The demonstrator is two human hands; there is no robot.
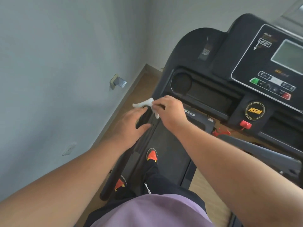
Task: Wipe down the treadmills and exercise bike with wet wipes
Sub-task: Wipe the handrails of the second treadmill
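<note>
Soft, even daylight fills the room, brightest toward one o'clock. The treadmill console (265,66) is smeared by motion blur, and straight lines bow near the edges.

Lilac shirt (152,212), black trousers (157,176), orange-and-black shoes (151,155).

The treadmill console (268,63) is cut off at the right edge, its button labels too blurred to read.

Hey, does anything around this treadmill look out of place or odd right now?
One thing: the red coiled safety cord hangs loose in a tangle under the black treadmill console, trailing from its red clip. Also, a silvery plug or adapter juts at an angle from the wall socket.
</note>
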